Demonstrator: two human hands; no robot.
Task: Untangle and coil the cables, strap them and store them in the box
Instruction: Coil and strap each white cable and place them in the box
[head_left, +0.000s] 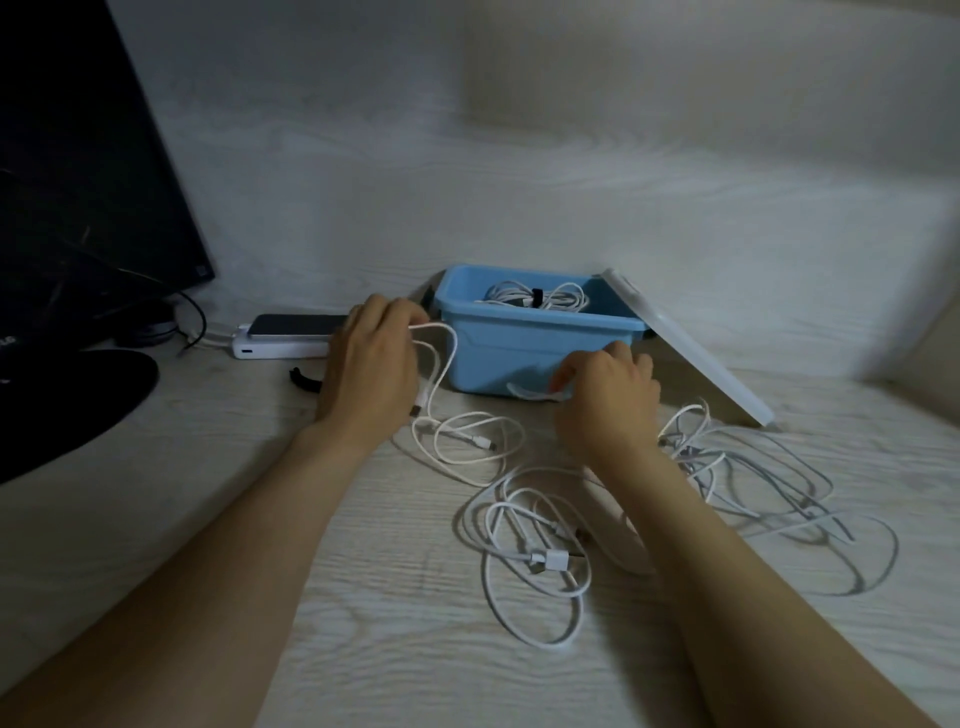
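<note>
One strapped coil (535, 299) lies in the box (493, 358), mid-frame. The left hand (371, 364) grips a loose cable (455, 347); the right hand (608, 400) pinches a white strip (524, 391). Tangles (530, 545) at lower centre and right remain on the surface (260, 519), so most work is left.

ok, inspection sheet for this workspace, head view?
Surface: pale wood-grain table.
Job's things: blue box open, one strapped coil inside; white lid leans on its right side; black strap lies left.
Clutter: phone on a white charger block.
Hands: left hand grips a white cable; right hand pinches a white piece by the box.
Cables: middle tangle and right tangle lie loose.
Surroundings: dark monitor left, pale wall.
</note>
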